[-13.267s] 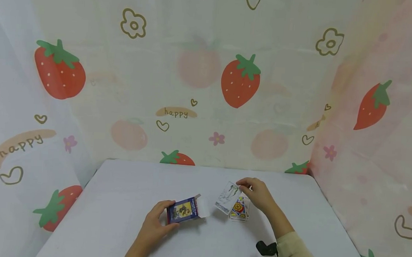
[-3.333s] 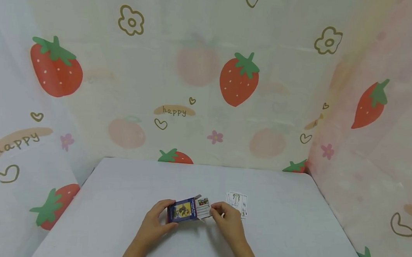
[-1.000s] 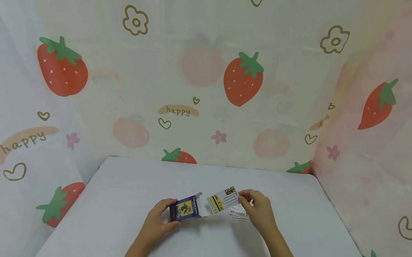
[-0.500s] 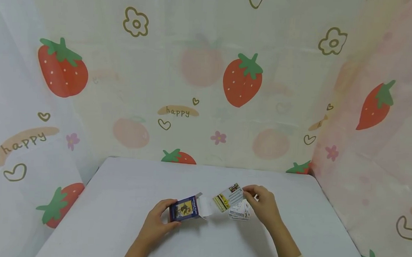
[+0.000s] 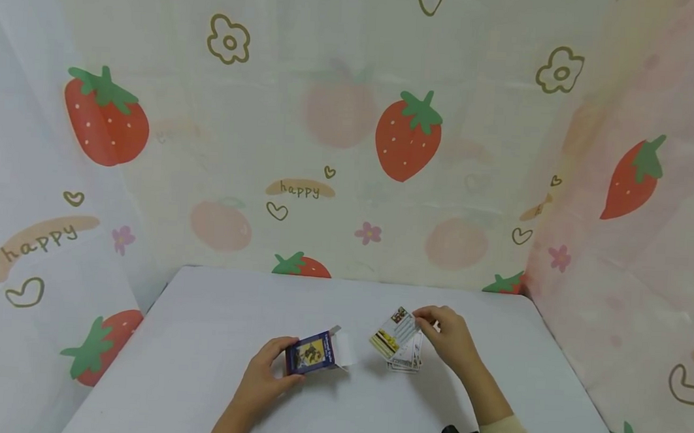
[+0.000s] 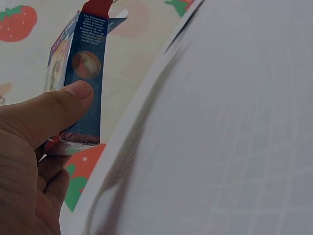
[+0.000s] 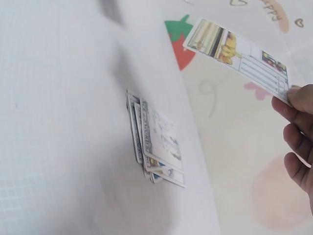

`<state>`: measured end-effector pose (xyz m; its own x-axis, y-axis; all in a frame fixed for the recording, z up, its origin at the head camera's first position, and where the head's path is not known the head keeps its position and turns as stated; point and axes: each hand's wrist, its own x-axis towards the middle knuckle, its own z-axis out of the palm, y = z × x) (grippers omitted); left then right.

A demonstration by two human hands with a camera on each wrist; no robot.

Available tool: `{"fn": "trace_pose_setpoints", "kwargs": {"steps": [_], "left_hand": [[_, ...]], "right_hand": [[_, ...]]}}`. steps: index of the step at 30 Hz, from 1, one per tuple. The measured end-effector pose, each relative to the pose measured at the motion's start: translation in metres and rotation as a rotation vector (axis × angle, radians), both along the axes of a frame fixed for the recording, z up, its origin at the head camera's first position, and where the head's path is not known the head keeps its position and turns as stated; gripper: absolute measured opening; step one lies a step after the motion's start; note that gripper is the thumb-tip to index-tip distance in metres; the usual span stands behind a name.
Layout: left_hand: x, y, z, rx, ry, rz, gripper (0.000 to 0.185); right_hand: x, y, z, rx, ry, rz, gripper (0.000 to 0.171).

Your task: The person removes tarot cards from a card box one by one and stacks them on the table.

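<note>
Most pile [image 5: 405, 361] cards under top card [image 5: 396, 333]

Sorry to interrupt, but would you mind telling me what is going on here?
A person's left hand grips a blue card box, its flap open, on the white table. The right hand pinches one card by its edge, above a small pile of cards lying beside the box.

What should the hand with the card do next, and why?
Probably lower the card onto the pile of cards on the table. The right hand pinches it by one end, in the air just above that pile, while the left hand holds the open blue box off to the side.
</note>
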<state>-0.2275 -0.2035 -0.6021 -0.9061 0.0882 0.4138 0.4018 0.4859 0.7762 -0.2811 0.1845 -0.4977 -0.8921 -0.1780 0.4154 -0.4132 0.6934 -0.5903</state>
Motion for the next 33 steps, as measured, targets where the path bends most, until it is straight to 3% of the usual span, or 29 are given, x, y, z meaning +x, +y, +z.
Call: {"fn": "trace_pose_setpoints", "kwargs": {"steps": [20,26,33], "left_hand": [[-0.002,0.001,0.000,-0.030,-0.004,0.013,0.076],[-0.001,0.001,0.002,-0.008,-0.049,0.014,0.074],[-0.002,-0.002,-0.001,-0.014,-0.022,0.006,0.075]], "right_hand": [[-0.026,0.007,-0.003,0.073,-0.047,0.057,0.012],[-0.034,0.003,-0.006,0.090,-0.105,0.072,0.013],[-0.042,-0.003,-0.008,0.089,-0.152,0.075,0.013]]}}
